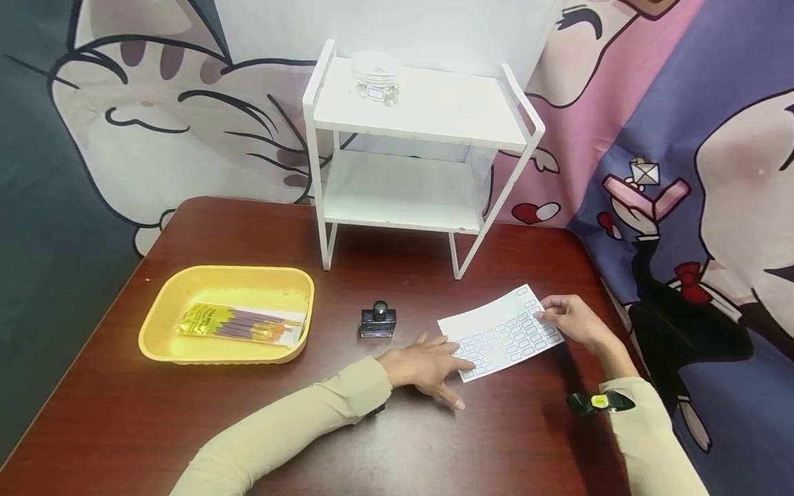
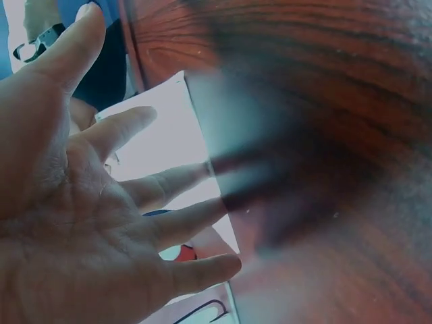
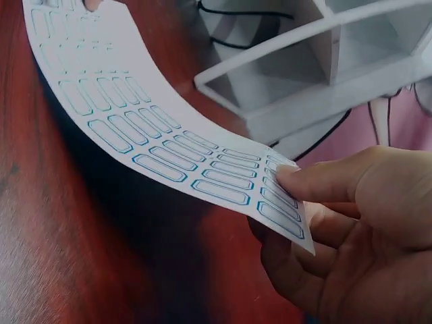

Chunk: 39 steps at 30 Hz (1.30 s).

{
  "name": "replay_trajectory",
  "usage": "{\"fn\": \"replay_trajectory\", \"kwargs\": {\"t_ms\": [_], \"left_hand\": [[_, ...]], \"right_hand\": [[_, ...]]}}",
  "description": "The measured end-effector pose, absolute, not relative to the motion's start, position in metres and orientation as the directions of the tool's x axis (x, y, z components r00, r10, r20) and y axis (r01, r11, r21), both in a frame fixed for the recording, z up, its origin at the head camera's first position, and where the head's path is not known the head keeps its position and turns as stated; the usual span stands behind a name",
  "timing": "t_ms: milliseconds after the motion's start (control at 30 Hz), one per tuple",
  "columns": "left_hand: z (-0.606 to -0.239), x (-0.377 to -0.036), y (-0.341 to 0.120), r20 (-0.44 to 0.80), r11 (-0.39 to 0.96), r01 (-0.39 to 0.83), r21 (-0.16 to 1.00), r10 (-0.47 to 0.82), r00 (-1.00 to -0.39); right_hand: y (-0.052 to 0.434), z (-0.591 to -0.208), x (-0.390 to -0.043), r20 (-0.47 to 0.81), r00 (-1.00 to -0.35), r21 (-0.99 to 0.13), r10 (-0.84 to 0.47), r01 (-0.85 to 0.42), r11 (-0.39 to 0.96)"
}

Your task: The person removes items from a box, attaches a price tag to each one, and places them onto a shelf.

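Observation:
A white sheet of labels [image 1: 502,334], printed with rows of blue-outlined boxes, slants over the right part of the table. My right hand [image 1: 573,321] pinches its right edge, thumb on the printed face and fingers underneath. In the right wrist view the sheet [image 3: 169,145] bows, its held end raised off the wood. My left hand [image 1: 428,368] has its fingers spread, with fingertips on the sheet's left edge. The left wrist view shows the palm of that hand [image 2: 88,223] and straight fingers over the sheet's edge.
A small dark bottle with a round cap [image 1: 378,321] stands left of the sheet. Further left, a yellow basin [image 1: 155,331] holds a pack of purple-handled brushes [image 1: 242,324]. A white two-tier rack [image 1: 403,186] stands at the back, with a clear jar [image 1: 377,76] on top.

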<state>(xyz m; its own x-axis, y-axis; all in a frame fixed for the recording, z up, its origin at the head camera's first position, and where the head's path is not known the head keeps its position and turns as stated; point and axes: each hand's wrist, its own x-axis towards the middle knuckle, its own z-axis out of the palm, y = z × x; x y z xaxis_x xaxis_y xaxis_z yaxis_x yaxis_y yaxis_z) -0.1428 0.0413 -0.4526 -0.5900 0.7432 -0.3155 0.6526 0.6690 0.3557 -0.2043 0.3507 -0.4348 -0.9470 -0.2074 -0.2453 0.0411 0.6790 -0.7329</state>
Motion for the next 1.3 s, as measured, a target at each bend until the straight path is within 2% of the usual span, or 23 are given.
{"fn": "replay_trajectory", "kwargs": {"t_ms": [133,267,400,500,600,767,867,1100,1300], "left_hand": [[-0.445,-0.145,0.041,-0.228,0.639,0.678,0.363,0.766,-0.6],[-0.428,-0.153,0.041,-0.01,0.579,0.718,0.387,0.781,-0.625],[-0.407,-0.162,0.041,0.204,0.54,0.723,0.431,0.722,-0.661],[-0.394,-0.167,0.039,0.301,0.494,0.694,0.524,0.655,-0.693],[-0.385,-0.172,0.037,0.357,0.377,0.66,0.65,0.616,-0.703],[-0.38,-0.179,0.035,0.379,0.163,0.558,0.814,0.579,-0.722],[-0.379,-0.183,0.033,0.361,0.092,0.487,0.868,0.557,-0.748],[-0.377,-0.186,0.027,0.311,0.026,0.384,0.923,0.538,-0.783],[-0.361,-0.179,0.018,0.261,0.001,0.319,0.948,0.573,-0.777]], "right_hand": [[0.338,-0.418,-0.202,-0.177,-0.951,-0.738,-0.254,-0.042,0.673],[0.326,-0.393,-0.198,-0.135,-0.933,-0.752,-0.335,-0.124,0.648],[0.314,-0.37,-0.191,-0.136,-0.892,-0.801,-0.431,-0.157,0.577],[0.306,-0.358,-0.185,-0.134,-0.849,-0.848,-0.512,-0.168,0.502],[0.296,-0.349,-0.181,-0.115,-0.807,-0.876,-0.579,-0.192,0.442],[0.279,-0.339,-0.176,-0.09,-0.782,-0.887,-0.616,-0.218,0.407],[0.27,-0.337,-0.175,-0.085,-0.779,-0.897,-0.622,-0.212,0.388],[0.26,-0.336,-0.174,-0.074,-0.757,-0.934,-0.649,-0.176,0.311],[0.255,-0.335,-0.175,-0.078,-0.763,-0.934,-0.642,-0.17,0.315]]}}
